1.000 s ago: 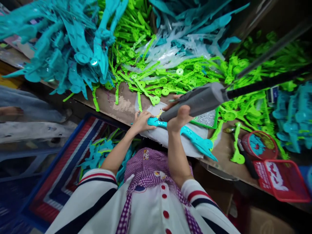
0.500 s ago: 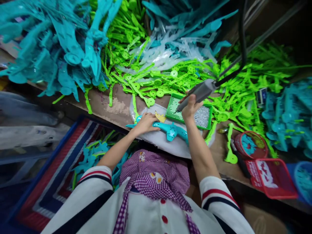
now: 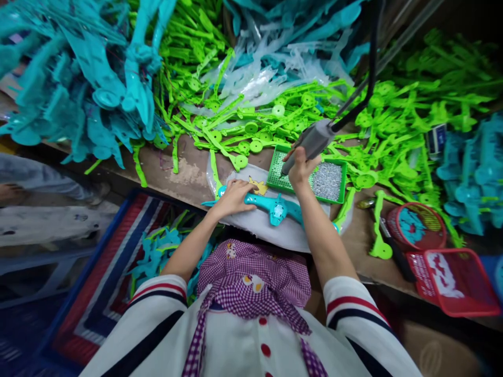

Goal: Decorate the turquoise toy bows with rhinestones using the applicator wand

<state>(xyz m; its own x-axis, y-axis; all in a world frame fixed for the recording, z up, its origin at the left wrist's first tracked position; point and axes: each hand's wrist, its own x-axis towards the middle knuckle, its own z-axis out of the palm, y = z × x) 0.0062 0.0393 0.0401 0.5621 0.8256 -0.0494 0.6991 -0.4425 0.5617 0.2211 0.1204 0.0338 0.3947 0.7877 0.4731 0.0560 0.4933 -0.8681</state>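
Note:
My right hand [image 3: 302, 168] is wrapped round a grey electric screwdriver [image 3: 310, 144], whose black cord rises to the upper right. Its tip points down over the green tray [image 3: 341, 196], above the perforated left part. Small silvery screws [image 3: 327, 179] fill the tray's right side. My left hand [image 3: 236, 198] grips a long turquoise plastic toy part [image 3: 278, 208], fingers over its left half. The part lies across a pale pad [image 3: 271, 230] at the table's front edge, and my right forearm hides some of its right end. A yellow cartoon figure [image 3: 258, 186] shows just beyond my left fingers.
Lime-green plastic parts [image 3: 251, 128] heap along the back, with turquoise parts [image 3: 98, 78] piled at left. Red baskets [image 3: 463, 283] stand at right, near a dark-handled tool [image 3: 398, 256]. A blue-rimmed crate [image 3: 90, 267] holds parts at lower left. Another person's hand [image 3: 10, 193] appears at far left.
The view has shifted slightly. My right hand and the screwdriver have moved a little left over the tray. My left hand stays on the turquoise part. Another person's hand now shows at far left.

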